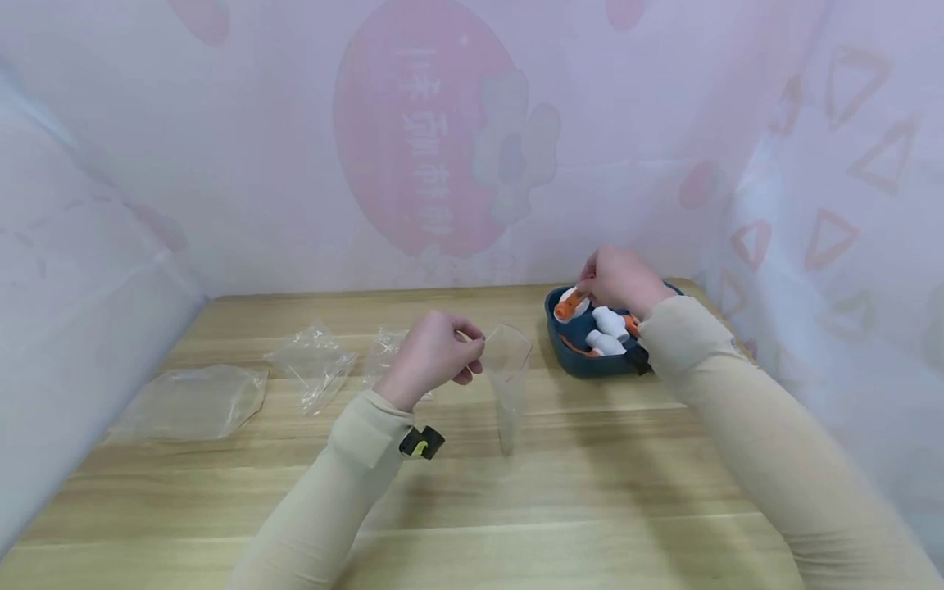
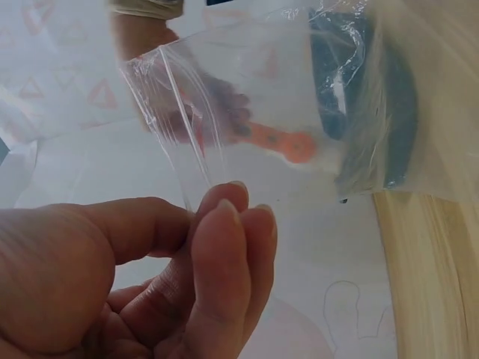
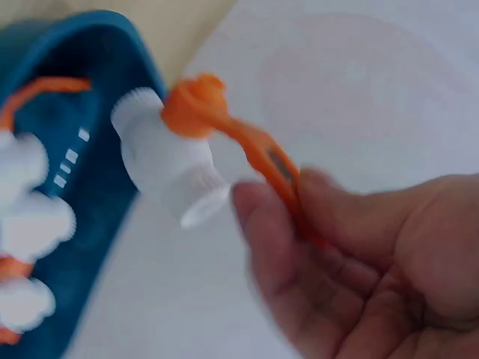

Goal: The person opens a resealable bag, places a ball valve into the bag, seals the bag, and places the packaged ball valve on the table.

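My left hand (image 1: 435, 352) pinches the rim of a clear plastic bag (image 1: 509, 385), which hangs down in front of the table. Close up in the left wrist view, thumb and fingertips hold the bag (image 2: 254, 82) at its edge. My right hand (image 1: 623, 279) is over a dark blue bin (image 1: 583, 365), pinching the strap of an orange part (image 3: 262, 153) with a round capped end. Beside that end is a white ribbed plastic piece (image 3: 165, 153); whether the two are joined I cannot tell. Other white pieces (image 1: 610, 322) with orange bits lie inside the bin.
Clear plastic bags lie on the wooden table: a flat one (image 1: 199, 401) at the left, a crumpled one (image 1: 313, 369) closer to the middle, and another (image 1: 383, 352) partly behind my left hand. Pale printed sheets (image 1: 280, 164) stand around the back and sides.
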`<action>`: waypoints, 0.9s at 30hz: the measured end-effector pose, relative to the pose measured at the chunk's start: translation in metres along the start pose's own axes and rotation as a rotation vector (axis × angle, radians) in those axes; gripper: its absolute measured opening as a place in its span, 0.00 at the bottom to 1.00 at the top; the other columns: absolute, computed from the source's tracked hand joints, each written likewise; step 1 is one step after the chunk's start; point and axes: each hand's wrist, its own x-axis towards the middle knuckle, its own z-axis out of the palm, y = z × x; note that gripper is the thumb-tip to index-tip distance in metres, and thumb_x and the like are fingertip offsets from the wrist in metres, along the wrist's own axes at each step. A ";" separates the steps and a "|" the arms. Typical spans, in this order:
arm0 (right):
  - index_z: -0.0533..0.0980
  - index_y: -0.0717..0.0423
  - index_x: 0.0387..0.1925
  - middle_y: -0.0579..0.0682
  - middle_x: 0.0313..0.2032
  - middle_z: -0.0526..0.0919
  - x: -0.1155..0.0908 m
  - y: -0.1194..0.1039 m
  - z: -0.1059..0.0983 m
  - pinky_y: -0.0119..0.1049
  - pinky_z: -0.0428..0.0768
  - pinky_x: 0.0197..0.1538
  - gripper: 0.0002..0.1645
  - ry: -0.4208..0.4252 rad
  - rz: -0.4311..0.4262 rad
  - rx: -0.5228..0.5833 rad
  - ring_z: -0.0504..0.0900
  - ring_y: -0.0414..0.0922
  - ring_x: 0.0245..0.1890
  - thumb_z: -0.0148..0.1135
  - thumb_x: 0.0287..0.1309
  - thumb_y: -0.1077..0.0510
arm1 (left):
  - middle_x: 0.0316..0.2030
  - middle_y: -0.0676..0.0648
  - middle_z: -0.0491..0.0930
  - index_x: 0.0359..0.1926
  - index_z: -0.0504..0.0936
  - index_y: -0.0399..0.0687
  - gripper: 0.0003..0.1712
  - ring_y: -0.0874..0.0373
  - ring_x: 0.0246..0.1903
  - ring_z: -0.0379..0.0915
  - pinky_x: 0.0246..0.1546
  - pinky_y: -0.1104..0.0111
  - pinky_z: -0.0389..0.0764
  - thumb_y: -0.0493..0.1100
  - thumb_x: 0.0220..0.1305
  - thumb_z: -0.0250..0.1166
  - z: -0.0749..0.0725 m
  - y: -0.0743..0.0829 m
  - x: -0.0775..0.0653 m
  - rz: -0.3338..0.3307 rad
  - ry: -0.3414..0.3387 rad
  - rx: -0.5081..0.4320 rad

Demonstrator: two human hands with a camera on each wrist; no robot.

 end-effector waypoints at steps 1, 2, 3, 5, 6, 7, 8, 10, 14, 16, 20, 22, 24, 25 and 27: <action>0.82 0.66 0.40 0.56 0.33 0.85 -0.004 -0.004 -0.004 0.37 0.78 0.33 0.09 0.008 -0.015 -0.001 0.80 0.47 0.29 0.60 0.67 0.63 | 0.20 0.47 0.84 0.42 0.84 0.38 0.07 0.54 0.19 0.81 0.26 0.66 0.84 0.36 0.66 0.63 0.000 0.000 0.000 0.001 -0.002 0.001; 0.82 0.65 0.40 0.56 0.33 0.85 -0.007 -0.008 -0.008 0.37 0.79 0.33 0.08 0.013 -0.024 -0.002 0.80 0.47 0.29 0.61 0.66 0.63 | 0.20 0.46 0.84 0.42 0.84 0.37 0.08 0.54 0.19 0.81 0.26 0.66 0.84 0.37 0.66 0.63 0.001 0.000 0.000 0.002 -0.005 0.001; 0.82 0.65 0.40 0.57 0.34 0.85 -0.011 -0.012 -0.012 0.38 0.79 0.33 0.07 0.019 -0.035 -0.006 0.80 0.48 0.30 0.62 0.66 0.63 | 0.21 0.46 0.84 0.42 0.84 0.37 0.08 0.54 0.19 0.81 0.26 0.66 0.84 0.37 0.66 0.63 0.001 0.000 0.000 0.005 -0.006 0.002; 0.81 0.63 0.39 0.56 0.34 0.84 -0.019 -0.020 -0.019 0.39 0.79 0.34 0.05 0.029 -0.054 -0.012 0.80 0.48 0.30 0.63 0.65 0.64 | 0.21 0.46 0.84 0.42 0.84 0.37 0.08 0.54 0.19 0.81 0.26 0.66 0.84 0.37 0.66 0.63 0.001 0.001 0.000 0.004 -0.007 0.005; 0.81 0.63 0.39 0.56 0.34 0.84 -0.023 -0.025 -0.022 0.39 0.78 0.35 0.05 0.033 -0.064 -0.012 0.80 0.48 0.30 0.63 0.65 0.64 | 0.21 0.45 0.84 0.42 0.84 0.37 0.08 0.54 0.19 0.81 0.25 0.66 0.84 0.37 0.66 0.63 0.001 0.001 0.000 0.005 -0.006 0.005; 0.81 0.62 0.39 0.56 0.33 0.83 -0.027 -0.029 -0.025 0.40 0.78 0.35 0.05 0.038 -0.076 -0.020 0.80 0.48 0.31 0.63 0.64 0.64 | 0.22 0.45 0.84 0.42 0.84 0.36 0.08 0.54 0.18 0.81 0.25 0.66 0.84 0.37 0.67 0.63 0.001 0.001 0.000 0.005 -0.006 0.004; 0.81 0.62 0.39 0.56 0.33 0.83 -0.031 -0.034 -0.027 0.41 0.78 0.36 0.05 0.045 -0.088 -0.026 0.79 0.49 0.31 0.63 0.64 0.64 | 0.22 0.45 0.84 0.42 0.84 0.36 0.08 0.54 0.18 0.81 0.25 0.66 0.84 0.37 0.67 0.63 0.001 0.002 0.000 0.006 -0.005 0.003; 0.81 0.62 0.39 0.55 0.33 0.83 -0.039 -0.043 -0.032 0.43 0.78 0.37 0.05 0.056 -0.111 -0.028 0.79 0.49 0.32 0.63 0.65 0.64 | 0.22 0.44 0.84 0.42 0.84 0.36 0.09 0.54 0.18 0.81 0.25 0.66 0.84 0.37 0.66 0.63 0.001 0.003 -0.001 0.008 -0.006 0.006; 0.82 0.61 0.39 0.53 0.33 0.84 -0.056 -0.060 -0.039 0.45 0.77 0.40 0.04 0.098 -0.174 -0.056 0.79 0.50 0.34 0.63 0.64 0.64 | 0.22 0.44 0.84 0.42 0.84 0.35 0.08 0.54 0.19 0.81 0.25 0.66 0.84 0.37 0.66 0.62 0.001 0.005 -0.003 0.010 -0.013 0.006; 0.82 0.61 0.39 0.53 0.33 0.85 -0.063 -0.069 -0.042 0.45 0.78 0.42 0.04 0.126 -0.215 -0.072 0.80 0.50 0.35 0.64 0.64 0.64 | 0.21 0.45 0.84 0.42 0.84 0.35 0.09 0.55 0.18 0.81 0.25 0.66 0.84 0.37 0.66 0.62 0.001 0.006 -0.003 0.013 -0.015 0.011; 0.83 0.60 0.38 0.52 0.34 0.85 -0.077 -0.084 -0.045 0.44 0.78 0.42 0.04 0.180 -0.279 -0.097 0.79 0.50 0.36 0.65 0.63 0.65 | 0.21 0.45 0.83 0.42 0.84 0.35 0.09 0.56 0.18 0.80 0.25 0.66 0.84 0.36 0.66 0.62 0.001 0.009 -0.003 0.028 -0.015 0.019; 0.84 0.59 0.37 0.52 0.33 0.85 -0.082 -0.090 -0.046 0.43 0.77 0.42 0.03 0.198 -0.303 -0.110 0.79 0.49 0.35 0.65 0.63 0.65 | 0.21 0.45 0.84 0.42 0.84 0.35 0.09 0.56 0.17 0.80 0.25 0.66 0.84 0.37 0.66 0.61 0.001 0.010 -0.003 0.032 -0.015 0.018; 0.84 0.58 0.37 0.51 0.33 0.85 -0.087 -0.096 -0.047 0.42 0.77 0.42 0.03 0.213 -0.324 -0.128 0.79 0.49 0.35 0.65 0.63 0.65 | 0.21 0.44 0.84 0.41 0.84 0.36 0.08 0.56 0.17 0.80 0.25 0.66 0.84 0.37 0.66 0.62 0.000 0.011 -0.003 0.029 -0.016 0.010; 0.84 0.58 0.37 0.50 0.33 0.85 -0.089 -0.099 -0.047 0.42 0.77 0.41 0.03 0.219 -0.336 -0.134 0.79 0.49 0.35 0.65 0.62 0.65 | 0.21 0.44 0.84 0.40 0.84 0.36 0.08 0.56 0.17 0.80 0.25 0.66 0.84 0.37 0.66 0.62 0.000 0.011 -0.004 0.028 -0.017 0.008; 0.84 0.58 0.36 0.50 0.33 0.85 -0.092 -0.104 -0.046 0.42 0.78 0.41 0.03 0.225 -0.363 -0.136 0.80 0.48 0.34 0.65 0.62 0.66 | 0.21 0.44 0.83 0.39 0.84 0.37 0.07 0.56 0.17 0.80 0.24 0.66 0.84 0.36 0.65 0.62 0.000 0.011 -0.005 0.029 -0.018 0.002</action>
